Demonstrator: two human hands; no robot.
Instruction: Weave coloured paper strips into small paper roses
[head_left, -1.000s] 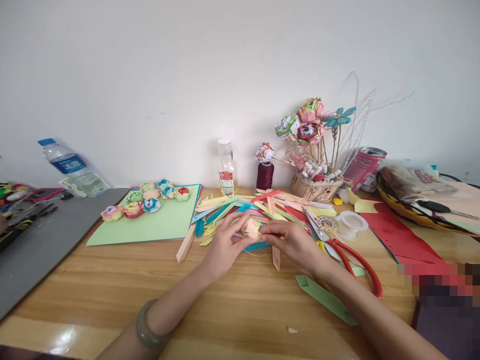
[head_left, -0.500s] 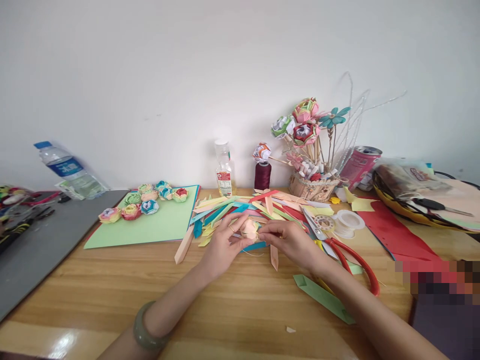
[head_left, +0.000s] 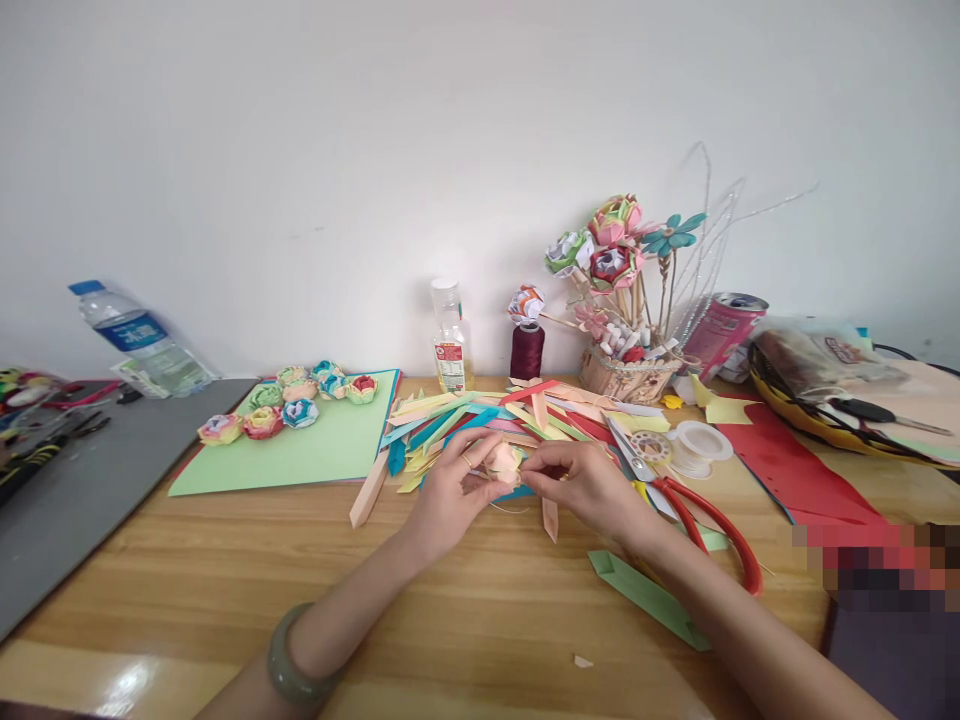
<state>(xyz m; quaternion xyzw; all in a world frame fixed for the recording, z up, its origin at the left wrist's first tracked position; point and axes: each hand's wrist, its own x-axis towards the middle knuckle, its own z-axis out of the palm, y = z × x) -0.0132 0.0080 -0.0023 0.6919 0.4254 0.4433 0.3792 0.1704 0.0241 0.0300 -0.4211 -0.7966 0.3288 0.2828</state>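
A small peach paper flower [head_left: 503,462] is held between my hands over a heap of folded paper strips [head_left: 442,420]. My left hand [head_left: 456,492] grips it from the left, thumb below and fingers curled over the top. On its right side, my right hand [head_left: 571,480] has thumb and index finger pinched together at the flower's edge; anything between those fingertips is too small to make out. A thin pale thread hangs just below the flower.
Finished paper flowers [head_left: 300,413] lie on green paper [head_left: 277,465] at the left. Red-handled scissors [head_left: 720,520], a white spool [head_left: 701,445] and a green strip [head_left: 649,600] are at the right. Behind stand a glass bottle [head_left: 450,350], maroon thread [head_left: 526,352] and a flower basket [head_left: 630,375].
The view has shifted very slightly. Both hands keep their hold around the peach flower, which appears a little turned, with more of its green-edged petals showing.
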